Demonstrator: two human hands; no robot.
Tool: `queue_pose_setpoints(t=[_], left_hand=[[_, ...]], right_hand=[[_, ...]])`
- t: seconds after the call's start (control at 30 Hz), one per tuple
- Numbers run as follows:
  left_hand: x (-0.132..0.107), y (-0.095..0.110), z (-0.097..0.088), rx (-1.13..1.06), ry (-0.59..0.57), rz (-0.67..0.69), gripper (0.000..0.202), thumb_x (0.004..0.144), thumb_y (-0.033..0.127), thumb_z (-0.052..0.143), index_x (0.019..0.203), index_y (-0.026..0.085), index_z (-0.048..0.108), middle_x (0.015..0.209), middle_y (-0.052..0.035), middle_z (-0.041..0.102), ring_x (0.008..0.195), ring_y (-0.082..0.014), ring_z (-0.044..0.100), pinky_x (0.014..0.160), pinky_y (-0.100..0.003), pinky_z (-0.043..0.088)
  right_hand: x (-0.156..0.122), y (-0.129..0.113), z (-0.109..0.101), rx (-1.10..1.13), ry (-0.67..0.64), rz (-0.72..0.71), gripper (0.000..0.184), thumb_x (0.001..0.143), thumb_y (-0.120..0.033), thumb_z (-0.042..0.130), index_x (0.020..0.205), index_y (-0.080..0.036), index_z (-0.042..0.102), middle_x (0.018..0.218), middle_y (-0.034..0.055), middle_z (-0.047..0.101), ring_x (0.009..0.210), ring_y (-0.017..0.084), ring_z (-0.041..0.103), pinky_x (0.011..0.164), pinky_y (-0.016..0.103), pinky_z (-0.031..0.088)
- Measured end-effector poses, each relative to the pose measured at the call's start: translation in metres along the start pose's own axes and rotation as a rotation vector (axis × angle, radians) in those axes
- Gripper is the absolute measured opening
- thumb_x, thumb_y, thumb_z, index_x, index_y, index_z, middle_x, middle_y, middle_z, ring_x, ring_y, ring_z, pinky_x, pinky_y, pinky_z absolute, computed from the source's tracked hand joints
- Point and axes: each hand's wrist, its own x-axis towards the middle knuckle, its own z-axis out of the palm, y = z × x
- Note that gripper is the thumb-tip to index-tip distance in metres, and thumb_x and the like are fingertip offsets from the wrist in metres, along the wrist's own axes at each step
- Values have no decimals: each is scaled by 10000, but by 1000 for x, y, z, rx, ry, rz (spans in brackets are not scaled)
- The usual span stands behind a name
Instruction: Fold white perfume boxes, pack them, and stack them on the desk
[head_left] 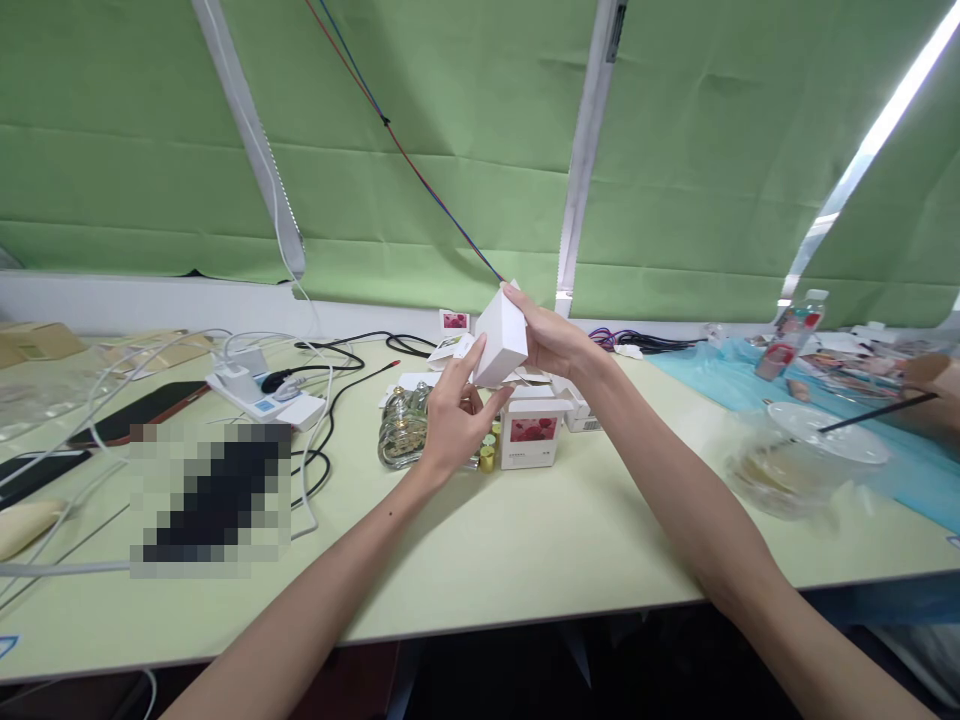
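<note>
A small white box [502, 338] is held tilted above the table between my two hands. My left hand [455, 412] grips its lower left side, thumb and fingers pressed to it. The fingers of my right hand [551, 338] wrap round its upper right side. Below stands another white box [529, 435] with a red flower picture, its top flaps raised. Several clear glass bottles [403, 428] sit left of my left hand. Small gold caps [487, 458] lie between the bottles and the standing box, partly hidden by that hand.
On the left are a power strip [262, 402], tangled cables and a dark phone [142, 412]. To the right, a lidded plastic cup [802, 460] with a black straw and a drink bottle [791, 335] stand near a blue sheet [705, 375]. Another person's hand [934, 390] shows at the right edge.
</note>
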Motion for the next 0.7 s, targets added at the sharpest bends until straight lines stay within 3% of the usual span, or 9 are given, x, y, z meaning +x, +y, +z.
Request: queue_pose_setpoints(t=[0.27,0.47,0.7], left_hand=[[1,-5,0,40,35,19,628,877,361,718,1466,349,500,1176,-66,614,483,3,367,433,-175,376],[0,-3,0,47,36,7,622,873,344,718,1460,329,513,984,-19,635,492,-20,334,437,-176,354],[-1,0,1,-33,56,-74,622,850,318,727,1441,341,536,1114,-37,664,477,-7,388,427,-173,364]], right_hand=[[0,2,3,28,1,1,479,863,-671,613,915,-197,574,742,45,666,709,188,648,639,322,597],[1,4,2,17,0,-2,484,849,-684,618,901,-205,572,739,40,662,715,188,646,659,330,596],[5,8,1,-5,-24,-19,531,809,-720,634,906,-201,581,794,56,676,757,210,666,692,366,606]])
